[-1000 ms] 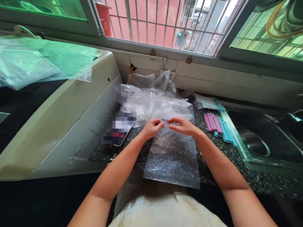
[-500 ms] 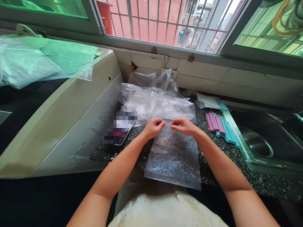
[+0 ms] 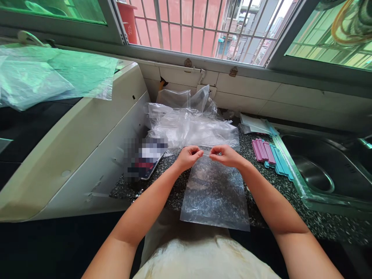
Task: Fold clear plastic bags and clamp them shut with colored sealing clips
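- A crumpled sheet of plastic (image 3: 43, 77) lies on top of a white appliance (image 3: 87, 147) at the far left.
- A phone (image 3: 148, 161), its screen blurred, lies on the speckled worktop (image 3: 290, 197) just beside the appliance's side wall.
- A heap of clear bags (image 3: 188, 124) sits at the back of the worktop, under the barred window (image 3: 186, 27).
- The left hand (image 3: 188, 157) is closed in a pinch, thumb against fingertips, on the top edge of a clear plastic bag (image 3: 215, 193).
- That bag lies flat on the worktop in front of the heap, and its lower edge reaches over the worktop's near edge toward the person.
- The right hand (image 3: 225, 155) pinches the same top edge, its fingertips nearly meeting those of the left hand.
- Pink and teal sealing clips (image 3: 269, 155) lie side by side on the worktop to the right of the hands, near the sink (image 3: 325, 174).
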A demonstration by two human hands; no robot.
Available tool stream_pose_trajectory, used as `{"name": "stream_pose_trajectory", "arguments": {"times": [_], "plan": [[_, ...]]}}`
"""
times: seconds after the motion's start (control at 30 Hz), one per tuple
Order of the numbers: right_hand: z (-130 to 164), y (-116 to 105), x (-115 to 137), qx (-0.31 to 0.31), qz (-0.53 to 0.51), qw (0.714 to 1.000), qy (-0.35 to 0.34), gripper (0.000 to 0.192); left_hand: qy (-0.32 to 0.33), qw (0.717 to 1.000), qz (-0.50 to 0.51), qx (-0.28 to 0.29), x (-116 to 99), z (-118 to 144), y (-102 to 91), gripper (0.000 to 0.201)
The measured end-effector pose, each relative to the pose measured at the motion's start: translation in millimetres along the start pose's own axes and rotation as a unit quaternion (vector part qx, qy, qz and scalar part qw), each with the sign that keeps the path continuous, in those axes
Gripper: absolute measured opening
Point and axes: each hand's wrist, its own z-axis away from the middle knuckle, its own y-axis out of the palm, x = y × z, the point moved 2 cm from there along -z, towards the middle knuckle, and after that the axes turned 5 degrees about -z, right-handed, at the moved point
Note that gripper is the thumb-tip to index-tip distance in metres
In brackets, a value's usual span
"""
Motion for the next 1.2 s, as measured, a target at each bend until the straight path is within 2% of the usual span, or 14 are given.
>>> {"name": "stream_pose_trajectory", "arguments": {"times": [0.27,0.47,1.2], "plan": [[2.4,-1.8,4.0,-0.013,0.035,0.999,-0.026,0.014,-0.049,0.997,0.061,0.018,-0.5,0.7,0.8,0.032],[2.6,-1.0,5.7,-0.009,0.045,0.999,-0.020,0.015,-0.091,0.990,0.100,0.032,0.3,1.2,3.5,0.028],[1.9,1.2,5.0,-0.010,0.050,0.998,-0.031,0.014,-0.055,0.993,0.097,0.027,-0.1,1.6,2.6,0.028]]}}
